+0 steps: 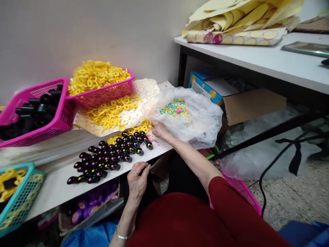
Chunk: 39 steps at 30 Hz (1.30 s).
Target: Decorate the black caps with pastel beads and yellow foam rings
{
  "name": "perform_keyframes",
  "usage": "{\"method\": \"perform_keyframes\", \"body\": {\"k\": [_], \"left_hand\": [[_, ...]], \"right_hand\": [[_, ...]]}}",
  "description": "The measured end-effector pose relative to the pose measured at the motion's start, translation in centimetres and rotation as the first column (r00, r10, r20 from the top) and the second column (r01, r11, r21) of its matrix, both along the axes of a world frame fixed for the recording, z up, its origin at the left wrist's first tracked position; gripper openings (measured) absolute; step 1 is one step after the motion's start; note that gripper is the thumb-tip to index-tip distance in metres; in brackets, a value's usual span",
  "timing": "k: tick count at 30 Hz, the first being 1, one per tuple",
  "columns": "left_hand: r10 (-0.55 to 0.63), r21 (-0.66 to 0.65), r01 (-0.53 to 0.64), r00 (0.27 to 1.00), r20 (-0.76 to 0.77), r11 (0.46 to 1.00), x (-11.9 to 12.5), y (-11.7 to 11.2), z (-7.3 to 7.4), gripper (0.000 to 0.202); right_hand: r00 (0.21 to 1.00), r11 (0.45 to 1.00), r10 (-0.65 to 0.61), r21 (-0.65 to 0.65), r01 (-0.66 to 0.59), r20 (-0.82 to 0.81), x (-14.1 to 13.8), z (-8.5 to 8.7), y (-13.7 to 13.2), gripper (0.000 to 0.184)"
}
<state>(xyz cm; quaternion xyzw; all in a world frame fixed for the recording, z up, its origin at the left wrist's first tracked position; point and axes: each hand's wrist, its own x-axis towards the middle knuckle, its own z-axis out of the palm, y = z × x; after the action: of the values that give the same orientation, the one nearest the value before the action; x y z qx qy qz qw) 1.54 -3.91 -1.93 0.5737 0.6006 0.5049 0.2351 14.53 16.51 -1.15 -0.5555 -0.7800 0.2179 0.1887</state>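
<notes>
My left hand [138,176] is just off the table's front edge, fingers curled and thumb pressed to them; whatever it may hold does not show. Beside it stand several rows of short black tubes [113,154] with pink, yellow and blue dots on top. My right hand [159,129] reaches to the near left edge of a clear plastic bag [205,120]. Its fingers look drawn together over small pink pieces [154,139], and their tips are partly hidden. Small multicoloured beads [176,108] lie in the open bag, with one larger pink piece [179,111] on them.
Yellow ring pieces [105,115] lie on a dotted sheet [151,88] and heap in a pink basket [102,96]. Another pink basket [63,109] holds black tubes. A teal basket [28,195] stands front left. A higher white table [303,63] and blue box [205,84] are right.
</notes>
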Motion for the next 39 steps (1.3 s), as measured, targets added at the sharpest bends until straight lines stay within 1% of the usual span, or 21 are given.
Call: {"method": "perform_keyframes", "body": {"k": [2, 3, 5, 6, 7, 9, 11, 14, 16, 17, 18, 20, 22, 24, 25, 27, 28, 30, 35, 37, 39], "left_hand": [[-0.016, -0.045, 0.019, 0.997, 0.075, 0.999, 0.7, 0.4, 0.0, 0.004], [-0.015, -0.067, 0.022, 0.994, 0.109, 0.998, 1.1, 0.7, 0.0, 0.003], [0.011, -0.115, 0.011, 0.982, 0.188, 0.993, 1.8, 1.5, 0.0, 0.004], [0.036, -0.147, 0.001, 0.969, 0.246, 0.989, 2.1, 1.8, 0.0, 0.006], [0.063, -0.188, -0.002, 0.945, 0.32, 0.982, 2.5, 2.1, 0.0, 0.01], [0.108, -0.255, 0.018, 0.875, 0.472, 0.967, 3.2, 2.5, -0.2, 0.02], [0.103, -0.286, 0.085, 0.805, 0.584, 0.954, 3.9, 2.5, -0.5, 0.026], [0.05, -0.295, 0.19, 0.758, 0.65, 0.936, 4.6, 1.8, -1.2, 0.023], [0.052, -0.313, 0.209, 0.751, 0.658, 0.926, 4.5, 1.0, -1.7, 0.02], [0.069, -0.326, 0.2, 0.75, 0.657, 0.924, 4.3, 0.6, -2.1, 0.02], [0.092, -0.341, 0.186, 0.748, 0.657, 0.922, 3.9, 0.2, -2.4, 0.02], [0.143, -0.364, 0.145, 0.74, 0.657, 0.92, 2.9, -0.7, -2.9, 0.02], [0.184, -0.37, 0.101, 0.731, 0.657, 0.924, 1.8, -1.6, -3.1, 0.021], [0.218, -0.368, 0.058, 0.715, 0.664, 0.928, 0.8, -2.4, -3.1, 0.022], [0.232, -0.367, 0.043, 0.705, 0.67, 0.929, 0.5, -2.7, -3.0, 0.022], [0.251, -0.362, 0.021, 0.685, 0.684, 0.932, 0.0, -3.1, -2.7, 0.022], [0.251, -0.358, 0.02, 0.677, 0.692, 0.933, -0.2, -3.2, -2.6, 0.022], [0.235, -0.353, 0.042, 0.671, 0.703, 0.935, -0.4, -3.1, -2.4, 0.024], [0.159, -0.371, 0.185, 0.67, 0.726, 0.91, -0.3, -2.2, -2.3, 0.03], [0.134, -0.373, 0.227, 0.67, 0.73, 0.9, -0.1, -1.7, -2.3, 0.033], [0.117, -0.372, 0.249, 0.672, 0.732, 0.894, 0.3, -1.3, -2.3, 0.036]], "right_hand": [[0.967, 0.998, -0.053, -0.042, 0.044, -0.248, 1.0, -0.4, -0.7, 0.02], [0.909, 0.994, -0.095, -0.081, 0.068, -0.406, 1.5, -0.6, -1.3, 0.015], [0.713, 0.975, -0.204, -0.204, 0.087, -0.671, 2.5, -1.0, -3.2, 0.007], [0.6, 0.958, -0.265, -0.279, 0.072, -0.755, 2.9, -1.0, -4.5, 0.009], [0.495, 0.934, -0.325, -0.355, 0.035, -0.806, 3.2, -1.1, -5.9, 0.014], [0.359, 0.88, -0.407, -0.465, -0.093, -0.84, 3.7, -1.1, -9.2, 0.023], [0.302, 0.832, -0.458, -0.523, -0.185, -0.836, 3.8, -1.3, -12.3, 0.026], [0.264, 0.809, -0.505, -0.557, -0.187, -0.822, 3.7, -2.1, -15.9, 0.027], [0.295, 0.828, -0.477, -0.536, -0.167, -0.828, 3.8, -3.0, -17.2, 0.024], [0.346, 0.849, -0.433, -0.505, -0.153, -0.832, 3.9, -3.4, -17.6, 0.022], [0.426, 0.879, -0.365, -0.457, -0.134, -0.828, 4.1, -3.9, -17.8, 0.021], [0.629, 0.947, -0.165, -0.301, -0.115, -0.76, 4.5, -4.7, -17.8, 0.02], [0.811, 0.973, 0.066, -0.142, -0.181, -0.581, 4.5, -5.5, -17.5, 0.021], [0.907, 0.945, 0.26, -0.105, -0.309, -0.331, 3.9, -6.2, -17.0, 0.028], [0.924, 0.924, 0.329, -0.137, -0.357, -0.195, 3.6, -6.5, -16.9, 0.031], [0.91, 0.892, 0.41, -0.231, -0.388, 0.055, 2.8, -6.9, -16.7, 0.03], [0.89, 0.885, 0.431, -0.265, -0.384, 0.149, 2.6, -7.1, -16.8, 0.026], [0.852, 0.878, 0.454, -0.294, -0.377, 0.262, 2.5, -7.3, -17.3, 0.022], [0.824, 0.869, 0.467, -0.336, -0.362, 0.32, 4.5, -7.1, -19.8, 0.023], [0.855, 0.87, 0.443, -0.359, -0.338, 0.27, 5.3, -6.6, -20.7, 0.021], [0.927, 0.901, 0.353, -0.315, -0.3, 0.126, 5.7, -5.8, -21.2, 0.019]]}}
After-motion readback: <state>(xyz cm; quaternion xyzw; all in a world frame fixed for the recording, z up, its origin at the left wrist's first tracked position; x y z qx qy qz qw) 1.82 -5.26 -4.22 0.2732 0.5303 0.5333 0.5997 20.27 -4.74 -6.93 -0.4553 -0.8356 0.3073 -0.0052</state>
